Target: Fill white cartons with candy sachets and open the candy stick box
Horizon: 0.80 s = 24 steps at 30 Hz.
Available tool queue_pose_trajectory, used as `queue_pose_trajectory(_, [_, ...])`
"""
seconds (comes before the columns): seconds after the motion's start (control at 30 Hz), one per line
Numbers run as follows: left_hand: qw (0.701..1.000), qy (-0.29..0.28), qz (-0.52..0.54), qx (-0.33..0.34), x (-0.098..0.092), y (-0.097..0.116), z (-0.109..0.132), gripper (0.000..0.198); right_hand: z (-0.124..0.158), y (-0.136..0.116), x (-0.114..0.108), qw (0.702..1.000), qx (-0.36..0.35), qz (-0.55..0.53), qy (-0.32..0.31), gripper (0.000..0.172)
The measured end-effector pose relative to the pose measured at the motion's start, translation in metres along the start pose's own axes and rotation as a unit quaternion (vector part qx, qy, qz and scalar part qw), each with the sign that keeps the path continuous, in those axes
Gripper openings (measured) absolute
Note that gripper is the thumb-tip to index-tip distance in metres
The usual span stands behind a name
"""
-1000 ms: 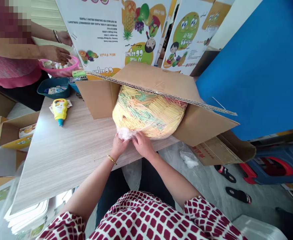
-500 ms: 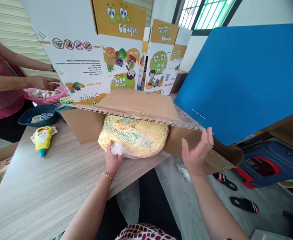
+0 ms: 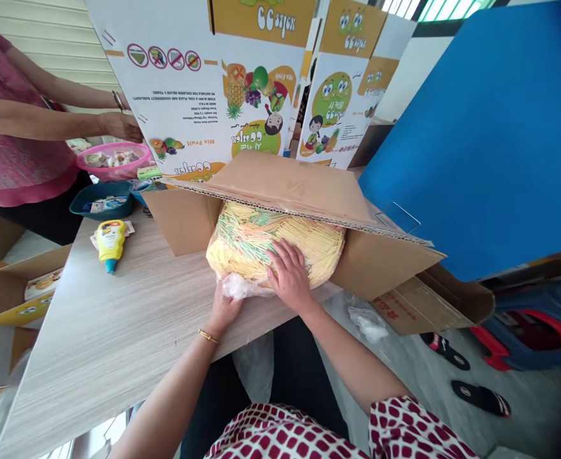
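Note:
A large clear plastic bag [image 3: 275, 245] packed with thin yellow, green and orange sticks lies in an open cardboard box [image 3: 371, 264], its near end bulging past the box front. My right hand [image 3: 287, 274] rests flat on the bag with fingers spread. My left hand [image 3: 224, 310] grips the bag's gathered loose plastic [image 3: 240, 287] at the near edge. A cardboard flap [image 3: 285, 185] stands tilted over the far side of the box, hiding the bag's far end.
A light wood-grain table [image 3: 94, 306] carries a yellow squeeze bottle [image 3: 111, 243], a teal tray [image 3: 101, 201] and a pink basket [image 3: 113, 160], where a co-worker's hand [image 3: 122, 126] hovers. Printed cartons [image 3: 189, 83] and a blue board [image 3: 476, 140] stand behind. Slippers [image 3: 481, 398] lie on the floor.
My right hand has come down from the box's right flap onto the bag. My left hand stays on the gathered plastic. The view has shifted slightly.

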<state>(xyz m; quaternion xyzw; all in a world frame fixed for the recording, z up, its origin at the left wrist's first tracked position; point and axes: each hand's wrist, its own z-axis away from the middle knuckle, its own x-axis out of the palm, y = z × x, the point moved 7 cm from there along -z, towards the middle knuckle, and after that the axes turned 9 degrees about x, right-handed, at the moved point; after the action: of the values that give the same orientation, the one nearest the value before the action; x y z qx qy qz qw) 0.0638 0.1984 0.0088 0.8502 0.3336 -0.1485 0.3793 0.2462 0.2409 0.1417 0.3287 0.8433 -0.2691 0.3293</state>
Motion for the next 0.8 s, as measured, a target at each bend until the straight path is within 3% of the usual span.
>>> queue_pose_trajectory(0.07, [1.000, 0.002, -0.003, 0.007, 0.000, 0.002, 0.000, 0.030, 0.001, 0.002, -0.002, 1.000, 0.000, -0.013, -0.002, 0.037])
queue_pose_trajectory(0.17, [1.000, 0.005, -0.024, 0.019, 0.001, 0.004, 0.000, 0.030, 0.008, 0.005, -0.028, 0.999, 0.008, -0.037, 0.035, 0.038])
queue_pose_trajectory(0.33, [0.996, 0.012, -0.083, 0.042, -0.001, 0.006, 0.003, 0.031, 0.036, 0.042, -0.072, 0.978, 0.100, 0.016, 0.181, 0.046])
queue_pose_trajectory(0.4, [0.994, 0.004, -0.091, 0.056, -0.001, 0.008, 0.002, 0.028, 0.046, 0.062, -0.070, 0.969, 0.134, 0.053, 0.202, 0.053])
queue_pose_trajectory(0.5, [0.993, -0.009, -0.098, 0.063, -0.001, 0.009, 0.001, 0.023, 0.051, 0.080, -0.050, 0.968, 0.146, 0.089, 0.182, 0.058])
queue_pose_trajectory(0.63, [0.993, -0.005, -0.101, 0.059, -0.001, 0.007, 0.002, 0.021, 0.048, 0.086, -0.029, 0.964, 0.157, 0.098, 0.189, 0.054])
queue_pose_trajectory(0.8, [0.994, -0.004, -0.094, 0.047, 0.003, 0.001, 0.005, 0.021, 0.041, 0.086, -0.019, 0.963, 0.155, 0.083, 0.206, 0.058])
